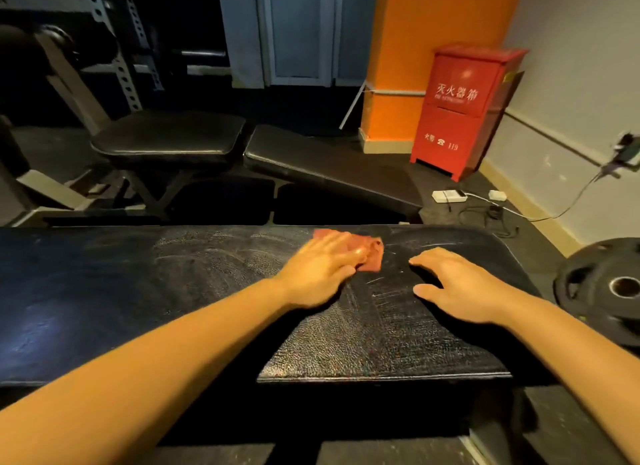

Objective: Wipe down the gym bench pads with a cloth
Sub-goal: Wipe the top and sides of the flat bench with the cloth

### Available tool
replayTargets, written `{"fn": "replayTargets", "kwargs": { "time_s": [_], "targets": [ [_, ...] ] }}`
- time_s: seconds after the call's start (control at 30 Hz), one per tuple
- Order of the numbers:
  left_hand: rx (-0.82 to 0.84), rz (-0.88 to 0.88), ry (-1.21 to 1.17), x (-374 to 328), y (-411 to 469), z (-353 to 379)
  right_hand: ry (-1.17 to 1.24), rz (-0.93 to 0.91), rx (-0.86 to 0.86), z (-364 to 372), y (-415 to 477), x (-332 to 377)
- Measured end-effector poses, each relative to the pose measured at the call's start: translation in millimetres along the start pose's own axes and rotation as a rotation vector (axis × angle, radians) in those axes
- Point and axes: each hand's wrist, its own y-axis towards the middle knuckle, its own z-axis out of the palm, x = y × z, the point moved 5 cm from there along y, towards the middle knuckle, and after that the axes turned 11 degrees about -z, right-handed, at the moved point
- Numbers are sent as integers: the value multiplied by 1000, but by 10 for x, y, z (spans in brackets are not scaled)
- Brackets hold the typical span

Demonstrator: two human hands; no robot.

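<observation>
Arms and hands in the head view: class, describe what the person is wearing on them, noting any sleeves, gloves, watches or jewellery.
Nothing is worn. The left forearm and right forearm are bare up to the picture's edge, with no sleeve showing. The left hand and right hand have no gloves, and no watch, wristband or ring can be seen.

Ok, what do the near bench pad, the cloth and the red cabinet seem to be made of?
The near bench pad: likely black vinyl or leather-like upholstery, semi-gloss; pebbled grain, sheen, pale scuff lines. The cloth: soft reddish fabric, matte; it creases under the left hand, weave too blurred to tell. The red cabinet: probably painted sheet metal; flat hard panels, crisp edges, printed lettering.
</observation>
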Motion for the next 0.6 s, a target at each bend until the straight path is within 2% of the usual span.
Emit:
{"fn": "replayTargets", "kwargs": {
  "time_s": [0.1, 0.17, 0.23, 0.33, 0.43, 0.5, 0.6],
  "targets": [
    [74, 319, -76, -814, -799, 108, -12, 48, -32, -38, -74, -148],
    [150, 382, -98, -810, -1173, 57, -12, 54, -36, -52, -119, -148],
    [118, 286, -82, -438, -1119, -15, -21, 68, -32, -62, -177, -101],
    [35, 11, 34, 363, -609, -169, -23, 100, -32, -69, -355, -30],
    [-2, -186, 81, 833, -86, -246, -68, 176, 62, -74, -589, -76],
    [-34, -233, 84, 710, 137, -231, -61, 232, 110, -123, -685, -147],
    [-16, -129, 40, -18, 379, -69, -9, 264, 17, -180, -761, -245]
  ]
}}
